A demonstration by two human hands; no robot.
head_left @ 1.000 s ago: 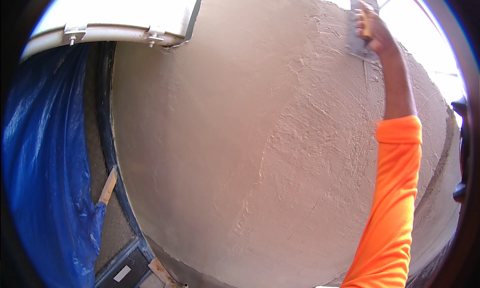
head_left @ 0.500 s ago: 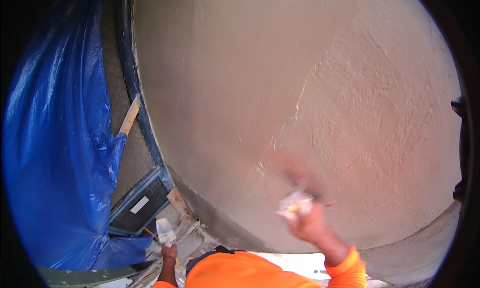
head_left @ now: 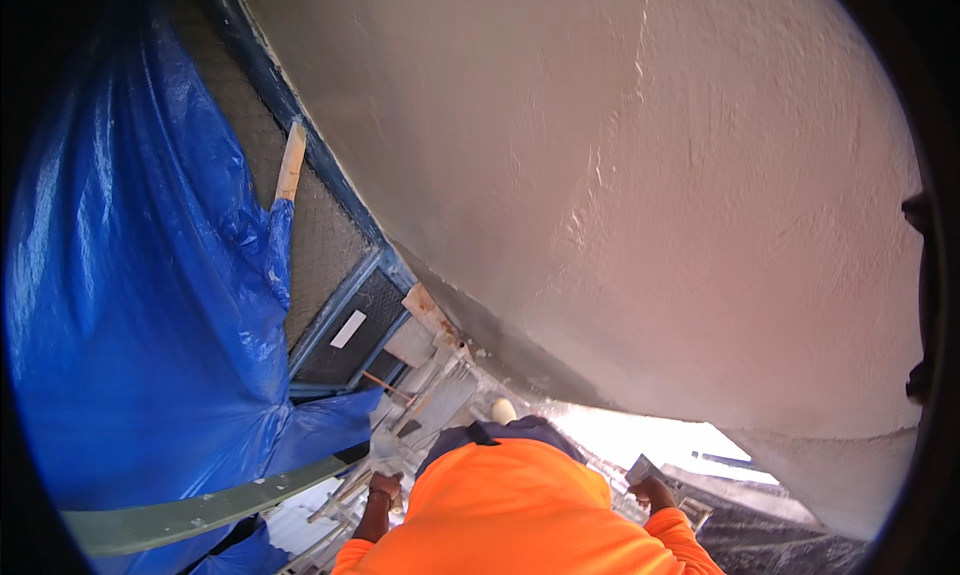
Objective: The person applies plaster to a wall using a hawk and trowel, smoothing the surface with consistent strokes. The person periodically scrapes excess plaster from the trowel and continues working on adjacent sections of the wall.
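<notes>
In front of me curves a wall of wet grey-brown plaster, with ridges and streaks on its surface. My right hand is low beside my right hip, closed round a plastering trowel. The trowel's grey flat blade points up and away, apart from the wall. Down at my left side my left hand grips a small trowel with a pale, smeared blade. Both handles are mostly hidden by the fingers.
A blue tarp hangs on the left, beside a wooden strip. A blue frame borders the plaster. Below lie boards and a greenish rail. Bright light shows under the wall's lower edge at right.
My right hand has come down off the wall to my right side with the plastering trowel. The view has turned, so wall and tarp sit tilted. My left hand still grips the small trowel.
</notes>
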